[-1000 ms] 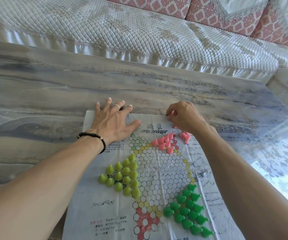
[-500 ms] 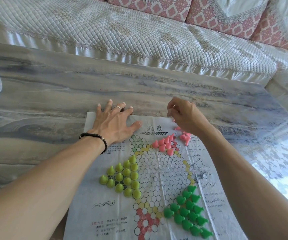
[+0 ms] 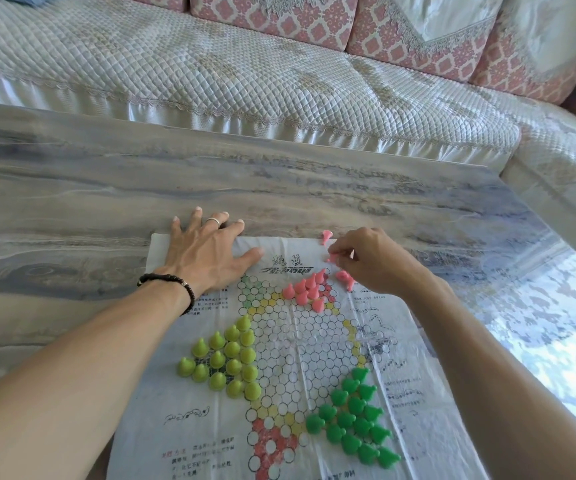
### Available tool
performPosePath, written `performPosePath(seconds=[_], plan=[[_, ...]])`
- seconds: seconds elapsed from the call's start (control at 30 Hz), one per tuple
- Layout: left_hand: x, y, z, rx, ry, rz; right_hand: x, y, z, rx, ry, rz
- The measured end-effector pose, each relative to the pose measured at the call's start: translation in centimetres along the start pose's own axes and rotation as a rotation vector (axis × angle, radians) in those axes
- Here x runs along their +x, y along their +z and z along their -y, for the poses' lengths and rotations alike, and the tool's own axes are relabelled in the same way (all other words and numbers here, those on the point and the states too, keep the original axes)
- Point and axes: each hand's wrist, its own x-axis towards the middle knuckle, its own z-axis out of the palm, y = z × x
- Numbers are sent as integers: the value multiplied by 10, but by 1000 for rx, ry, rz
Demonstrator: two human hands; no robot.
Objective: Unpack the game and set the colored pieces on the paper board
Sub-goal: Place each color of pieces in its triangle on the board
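Head view, right hand (image 3: 373,261) grip pinching pink piece (image 3: 332,258), left hand (image 3: 207,252) flat on paper board (image 3: 210,427)

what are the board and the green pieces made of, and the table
Board: thin printed paper, apparently under a glossy film; it shows creases and glare.
Green pieces: probably moulded plastic, smooth with a slight sheen and uniform colour.
Table: looks like polished marble or a marble-look top; grey veining, window reflection at right.
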Motion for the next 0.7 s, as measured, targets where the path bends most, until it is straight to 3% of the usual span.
performPosePath(seconds=[0.47,0.7], plan=[[0,-2,-5,4,-31,1,4,7,4,-14,-7,42],[0,-3,-11,13,-38,2,4,-3,-13,0,75,-97]])
